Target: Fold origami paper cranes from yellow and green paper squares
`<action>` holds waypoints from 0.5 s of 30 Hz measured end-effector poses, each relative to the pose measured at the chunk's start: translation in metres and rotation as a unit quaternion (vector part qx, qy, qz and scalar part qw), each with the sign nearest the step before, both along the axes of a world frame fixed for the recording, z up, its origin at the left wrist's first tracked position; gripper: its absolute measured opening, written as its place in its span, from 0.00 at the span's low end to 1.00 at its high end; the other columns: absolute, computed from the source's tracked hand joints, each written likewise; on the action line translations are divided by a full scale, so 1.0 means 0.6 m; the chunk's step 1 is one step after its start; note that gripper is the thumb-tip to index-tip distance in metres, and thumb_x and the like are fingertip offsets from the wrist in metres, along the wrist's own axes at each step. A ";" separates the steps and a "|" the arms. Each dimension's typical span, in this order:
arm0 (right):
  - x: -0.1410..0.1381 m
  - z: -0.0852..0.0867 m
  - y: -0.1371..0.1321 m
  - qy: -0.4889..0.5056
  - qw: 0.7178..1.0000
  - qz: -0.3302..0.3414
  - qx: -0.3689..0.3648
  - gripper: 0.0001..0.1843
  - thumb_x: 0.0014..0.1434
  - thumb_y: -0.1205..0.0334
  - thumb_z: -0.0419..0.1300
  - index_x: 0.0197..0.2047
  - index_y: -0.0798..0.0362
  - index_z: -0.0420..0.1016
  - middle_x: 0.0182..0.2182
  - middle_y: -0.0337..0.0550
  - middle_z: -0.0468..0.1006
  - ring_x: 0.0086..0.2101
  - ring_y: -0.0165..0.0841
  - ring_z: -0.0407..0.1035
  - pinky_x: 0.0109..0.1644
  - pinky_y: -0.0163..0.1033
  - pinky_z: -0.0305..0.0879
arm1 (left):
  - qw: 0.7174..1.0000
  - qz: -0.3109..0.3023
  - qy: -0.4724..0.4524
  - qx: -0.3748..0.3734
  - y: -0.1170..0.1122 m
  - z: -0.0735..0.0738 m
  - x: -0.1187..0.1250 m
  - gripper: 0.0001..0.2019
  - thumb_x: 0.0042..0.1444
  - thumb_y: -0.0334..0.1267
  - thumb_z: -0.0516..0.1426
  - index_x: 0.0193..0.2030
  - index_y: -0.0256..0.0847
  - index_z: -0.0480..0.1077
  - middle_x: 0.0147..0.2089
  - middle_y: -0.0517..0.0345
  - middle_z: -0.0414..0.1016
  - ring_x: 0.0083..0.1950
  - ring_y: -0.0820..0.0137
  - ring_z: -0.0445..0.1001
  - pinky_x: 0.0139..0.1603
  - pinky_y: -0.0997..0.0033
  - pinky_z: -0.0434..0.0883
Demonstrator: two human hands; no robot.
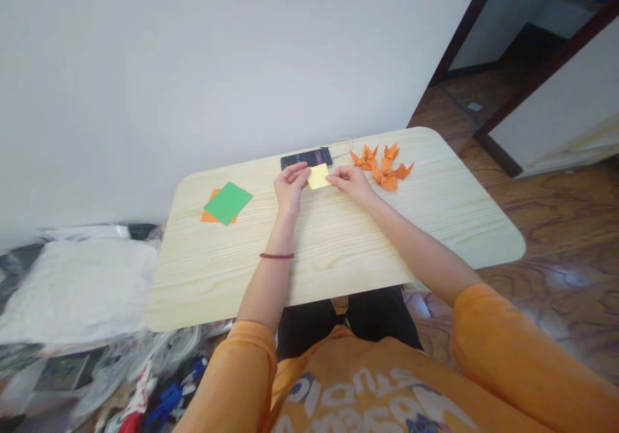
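A small yellow paper square (318, 176) lies near the far edge of the pale wooden table (338, 246). My left hand (291, 185) pinches its left edge with curled fingers. My right hand (351, 181) holds its right edge, fingers closed on the paper. Both arms reach forward across the table. A red bead bracelet (276, 255) circles my left wrist.
A dark phone (306, 158) lies just behind the yellow paper. Several folded orange paper figures (383, 166) sit to the right of my right hand. A green sheet (227, 202) lies over an orange sheet at the left. Bags and clutter (77, 304) lie on the floor left of the table.
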State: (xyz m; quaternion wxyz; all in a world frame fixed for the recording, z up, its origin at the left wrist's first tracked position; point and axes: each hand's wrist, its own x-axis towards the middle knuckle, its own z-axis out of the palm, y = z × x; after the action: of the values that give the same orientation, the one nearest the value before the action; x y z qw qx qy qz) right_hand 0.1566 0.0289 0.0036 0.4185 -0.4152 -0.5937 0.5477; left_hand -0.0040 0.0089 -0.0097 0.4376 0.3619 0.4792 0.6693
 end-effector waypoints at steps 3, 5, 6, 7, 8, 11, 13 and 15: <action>-0.001 -0.003 -0.001 -0.019 1.000 0.022 0.009 0.24 0.38 0.45 0.70 0.20 0.54 0.65 0.13 0.29 0.59 0.18 0.21 0.50 0.22 0.32 0.42 | 1.000 0.000 0.024 -0.002 -0.003 0.005 -0.004 0.16 0.40 0.41 0.68 0.36 0.39 0.75 0.31 0.56 0.80 0.32 0.70 0.77 0.36 0.69 0.75; 0.000 -0.003 -0.005 -0.020 0.998 0.050 -0.011 0.22 0.39 0.47 0.70 0.20 0.54 0.66 0.13 0.29 0.60 0.18 0.21 0.51 0.22 0.32 0.43 | 0.999 -0.009 0.050 0.002 -0.005 0.011 -0.005 0.15 0.41 0.40 0.68 0.36 0.39 0.76 0.32 0.54 0.80 0.34 0.68 0.78 0.38 0.66 0.75; 0.000 -0.003 -0.006 -0.017 0.998 0.063 -0.024 0.21 0.39 0.49 0.70 0.21 0.54 0.66 0.14 0.29 0.62 0.18 0.21 0.52 0.22 0.32 0.44 | 0.998 -0.021 0.064 0.006 -0.007 0.013 -0.005 0.15 0.41 0.40 0.68 0.37 0.39 0.76 0.33 0.53 0.80 0.36 0.66 0.79 0.40 0.65 0.75; 0.000 -0.003 -0.008 -0.013 0.997 0.071 -0.037 0.20 0.38 0.50 0.70 0.22 0.55 0.67 0.14 0.30 0.63 0.18 0.21 0.52 0.22 0.32 0.45 | 0.996 -0.037 0.075 0.010 -0.008 0.016 -0.004 0.15 0.41 0.41 0.68 0.37 0.39 0.76 0.33 0.52 0.80 0.37 0.65 0.79 0.41 0.65 0.75; 0.000 -0.003 -0.009 -0.004 0.996 0.073 -0.048 0.19 0.38 0.52 0.71 0.23 0.55 0.68 0.15 0.31 0.65 0.18 0.21 0.53 0.22 0.32 0.46 | 0.995 -0.055 0.081 0.014 -0.009 0.019 -0.003 0.16 0.42 0.42 0.68 0.38 0.39 0.76 0.35 0.51 0.80 0.38 0.64 0.79 0.42 0.65 0.75; 0.000 -0.002 -0.008 0.051 0.996 0.043 -0.065 0.19 0.36 0.53 0.72 0.26 0.56 0.72 0.17 0.33 0.69 0.19 0.22 0.57 0.23 0.32 0.50 | 0.993 -0.093 0.070 0.036 -0.013 0.028 0.006 0.18 0.46 0.47 0.65 0.42 0.40 0.75 0.43 0.49 0.80 0.44 0.64 0.78 0.42 0.66 0.75; 0.001 -0.001 -0.005 0.094 0.993 0.009 -0.068 0.20 0.36 0.52 0.72 0.27 0.55 0.72 0.18 0.35 0.71 0.20 0.24 0.61 0.25 0.32 0.55 | 0.991 -0.093 0.083 0.057 -0.016 0.033 0.012 0.20 0.46 0.47 0.66 0.45 0.42 0.74 0.49 0.50 0.78 0.49 0.63 0.77 0.42 0.68 0.74; 0.003 -0.001 -0.002 0.122 0.990 -0.007 -0.071 0.19 0.36 0.53 0.72 0.27 0.55 0.72 0.21 0.36 0.73 0.23 0.25 0.64 0.28 0.32 0.60 | 0.986 -0.088 0.122 0.069 -0.020 0.036 0.017 0.23 0.40 0.43 0.69 0.45 0.43 0.73 0.53 0.50 0.76 0.51 0.63 0.75 0.41 0.70 0.74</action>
State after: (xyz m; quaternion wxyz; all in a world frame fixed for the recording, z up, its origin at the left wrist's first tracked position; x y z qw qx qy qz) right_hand 0.1582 0.0276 0.0031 0.4612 -0.3781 -0.4949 0.6320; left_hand 0.0064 -0.0032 0.0122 0.4071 0.5108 0.4479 0.6106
